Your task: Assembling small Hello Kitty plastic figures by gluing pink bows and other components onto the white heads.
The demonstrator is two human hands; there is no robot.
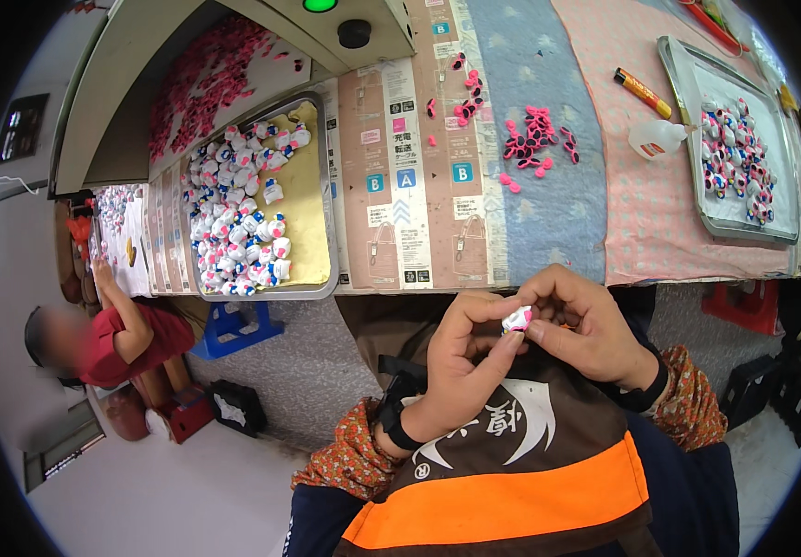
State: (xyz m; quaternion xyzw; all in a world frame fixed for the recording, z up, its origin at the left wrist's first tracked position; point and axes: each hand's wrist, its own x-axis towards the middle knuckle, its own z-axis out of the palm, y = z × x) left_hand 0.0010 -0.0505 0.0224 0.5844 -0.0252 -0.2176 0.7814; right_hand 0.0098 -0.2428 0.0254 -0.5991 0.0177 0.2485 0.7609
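Note:
Over my lap, close to the table's front edge, a small white toy figure (517,319) with pink parts is pinched between both hands. My left hand (465,357) is closed on its left side, thumb and forefinger against it. My right hand (581,325) grips the other side with thumb and fingers pressed together. Fingertips cover part of the figure, so its full shape is hidden. Beyond my hands, a cluster of pink and black pieces (532,139) lies on the blue cloth (553,223).
At left, a metal tray (331,218) holds many white figures (233,218). Behind it, pink pieces (210,88) lie inside a machine opening (112,93). A second tray (744,229) with figures, a white bottle (657,139) and an orange tube (643,92) are at right. Another person (145,339) works far left.

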